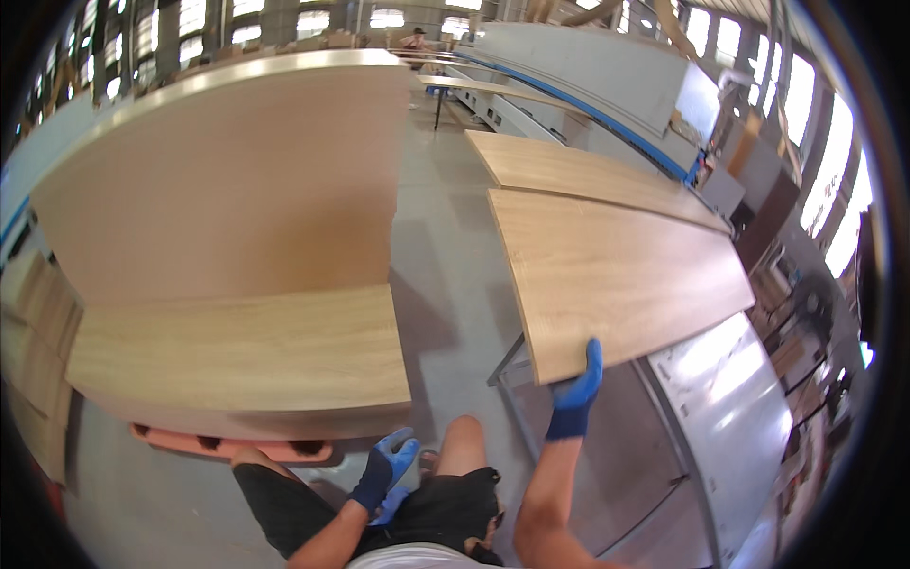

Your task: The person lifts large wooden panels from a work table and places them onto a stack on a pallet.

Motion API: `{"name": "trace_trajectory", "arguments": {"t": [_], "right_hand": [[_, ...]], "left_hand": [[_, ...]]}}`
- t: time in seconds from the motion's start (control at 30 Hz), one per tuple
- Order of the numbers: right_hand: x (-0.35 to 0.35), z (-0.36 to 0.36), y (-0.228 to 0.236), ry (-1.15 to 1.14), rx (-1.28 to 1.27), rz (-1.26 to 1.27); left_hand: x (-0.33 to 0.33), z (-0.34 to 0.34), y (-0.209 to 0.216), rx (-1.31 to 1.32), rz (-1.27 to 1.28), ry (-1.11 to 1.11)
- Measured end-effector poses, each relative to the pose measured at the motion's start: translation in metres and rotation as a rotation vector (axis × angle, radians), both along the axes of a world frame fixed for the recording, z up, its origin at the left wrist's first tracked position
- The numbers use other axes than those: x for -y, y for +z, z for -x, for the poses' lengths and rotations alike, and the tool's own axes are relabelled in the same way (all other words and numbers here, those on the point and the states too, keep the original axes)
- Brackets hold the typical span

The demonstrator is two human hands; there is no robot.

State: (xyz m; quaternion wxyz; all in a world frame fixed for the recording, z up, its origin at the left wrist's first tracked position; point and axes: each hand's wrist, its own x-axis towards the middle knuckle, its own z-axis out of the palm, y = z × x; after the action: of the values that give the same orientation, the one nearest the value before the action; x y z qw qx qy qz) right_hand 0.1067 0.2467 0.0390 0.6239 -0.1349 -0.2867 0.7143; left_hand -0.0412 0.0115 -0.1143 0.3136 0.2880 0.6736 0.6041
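Note:
My right hand (580, 384), in a blue glove, grips the near edge of a wood-grain panel (626, 275). Its thumb lies on top and the other fingers are hidden underneath. This panel rests on a metal-framed stand, just in front of a second wood-grain panel (597, 175). Over my lap hangs my left hand (391, 465), also gloved in blue, with loosely bent fingers and nothing seen in it. Ahead of it on the left lies a low stack of wood-grain panels (237, 356), with a taller stack (237, 180) rising behind.
An orange-red pallet (227, 446) sits under the low stack. A shiny metal plate (725, 389) adjoins the stand on the right. A long machine (588, 71) with a blue strip runs along the back right. Far off, a person (417, 40) stands near more boards. Grey floor (427, 209) separates the stacks from the stand.

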Motion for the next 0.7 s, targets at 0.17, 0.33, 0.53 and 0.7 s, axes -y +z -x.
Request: {"name": "trace_trajectory", "arguments": {"t": [0.17,0.33,0.53,0.7], "right_hand": [[0.108,-0.001,-0.007,-0.063,0.412,-0.031],[0.183,0.020,-0.027,0.251,0.478,0.110],[0.199,0.055,-0.027,0.627,0.586,0.139],[0.181,0.022,-0.037,0.742,0.476,-0.015]], "left_hand": [[-0.011,-0.056,0.091,0.102,-0.395,-0.393],[0.007,-0.066,0.088,0.389,-0.369,-0.104],[0.023,-0.004,0.099,-0.367,-0.339,0.365],[0.031,0.037,0.103,-0.568,-0.216,0.405]]}}
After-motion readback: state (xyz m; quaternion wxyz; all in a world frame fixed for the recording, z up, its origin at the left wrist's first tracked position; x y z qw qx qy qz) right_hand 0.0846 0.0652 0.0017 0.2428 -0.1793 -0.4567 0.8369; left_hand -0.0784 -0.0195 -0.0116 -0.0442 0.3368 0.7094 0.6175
